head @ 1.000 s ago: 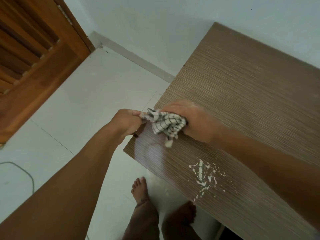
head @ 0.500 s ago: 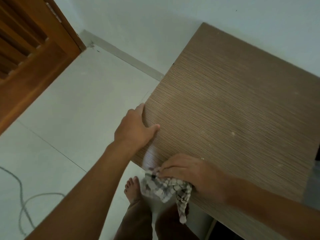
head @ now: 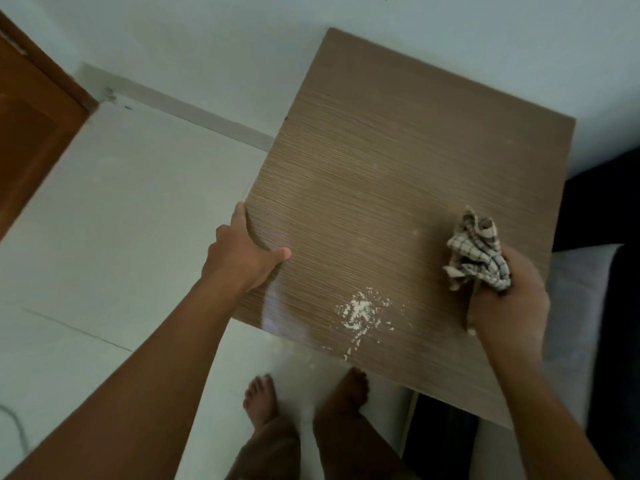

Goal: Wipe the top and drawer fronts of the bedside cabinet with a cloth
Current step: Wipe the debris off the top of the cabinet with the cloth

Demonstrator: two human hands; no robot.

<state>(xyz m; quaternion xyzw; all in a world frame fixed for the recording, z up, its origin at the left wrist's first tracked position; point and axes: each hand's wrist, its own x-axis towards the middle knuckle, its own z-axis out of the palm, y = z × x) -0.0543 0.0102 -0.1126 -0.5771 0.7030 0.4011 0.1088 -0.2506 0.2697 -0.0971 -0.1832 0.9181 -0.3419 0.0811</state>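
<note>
Cabinet top (head: 398, 174) | left hand (head: 242, 258) grips edge | right hand (head: 509, 299) clutches cloth (head: 476, 256)

Pale wall (head: 207, 36) meets a white tiled floor (head: 121, 220) along a grey skirting board (head: 194, 109). A brown wooden door (head: 31, 126) stands at upper left. Light is soft and even, with a dark area at right.

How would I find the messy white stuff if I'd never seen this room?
Start at the big brown cabinet top. Near its front edge, between the left hand gripping the side and the right hand holding the checked cloth, lies a patch of white bits. It is the only white scatter on that streaky brown wood.
</note>
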